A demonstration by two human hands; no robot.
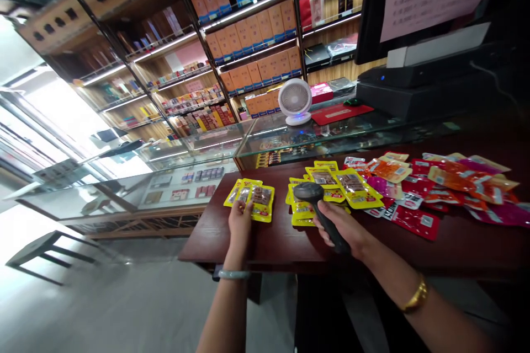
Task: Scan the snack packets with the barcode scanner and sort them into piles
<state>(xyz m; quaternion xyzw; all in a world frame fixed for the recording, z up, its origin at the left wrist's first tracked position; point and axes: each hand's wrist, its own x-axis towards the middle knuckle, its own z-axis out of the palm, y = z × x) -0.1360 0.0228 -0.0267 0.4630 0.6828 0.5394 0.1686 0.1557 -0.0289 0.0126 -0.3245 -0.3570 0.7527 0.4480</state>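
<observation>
My right hand (337,226) is closed round the handle of a dark barcode scanner (308,192), its head over a pile of yellow snack packets (358,190). To the left, my left hand (240,223) reaches a smaller group of yellow snack packets (261,203). Its thumb and fingers are closed on the near edge of one packet, and part of that grip is hidden. Red, orange and purple snack packets (416,220) lie heaped right of the scanner.
The dark wooden table (207,240) borders a glass display counter (248,146). On the glass stand a small white fan (295,100) and a red folder (339,114). A monitor (370,22) with a pink paper sheet rises at right. A stool (37,245) stands at left.
</observation>
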